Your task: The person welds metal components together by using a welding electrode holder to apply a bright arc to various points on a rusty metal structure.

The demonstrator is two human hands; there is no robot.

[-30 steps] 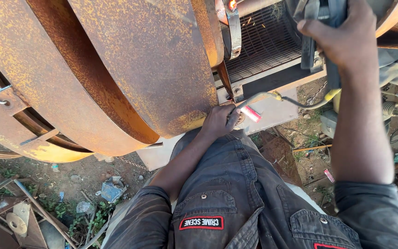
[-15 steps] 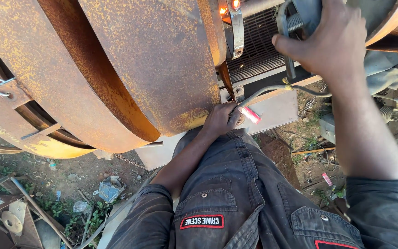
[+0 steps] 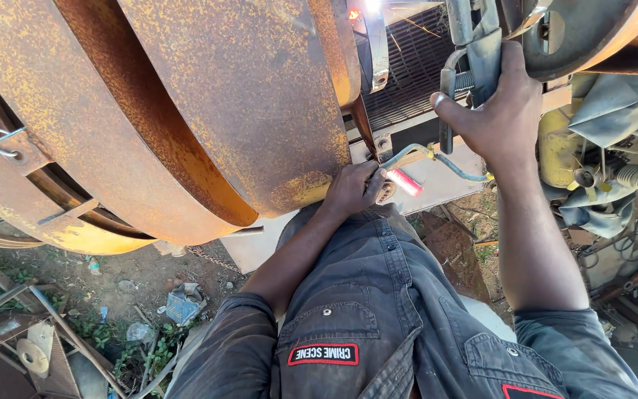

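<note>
My left hand (image 3: 351,189) rests against the lower edge of a big rusty curved steel drum (image 3: 186,111), its fingers closed around a small red-tipped tool (image 3: 406,182) with a thin cable (image 3: 458,171) running off it. My right hand (image 3: 498,111) is raised and gripped around a grey metal handle (image 3: 474,41) that hangs beside a rusty round part (image 3: 592,37). A bright glowing spot (image 3: 363,9) shows at the top, above a dark metal grating (image 3: 407,66). My dark work trousers (image 3: 378,295) fill the lower middle.
Wrapped grey cloth and a yellow machine part (image 3: 592,155) sit at the right. Far below lies bare ground with scrap, litter (image 3: 182,303) and rusty frames (image 3: 31,332). A pale flat plate (image 3: 437,185) sits under the grating.
My right hand shifted left and lower in view, still gripping the grey handle. A bright glow has appeared at the top. My left hand stays at the drum's edge.
</note>
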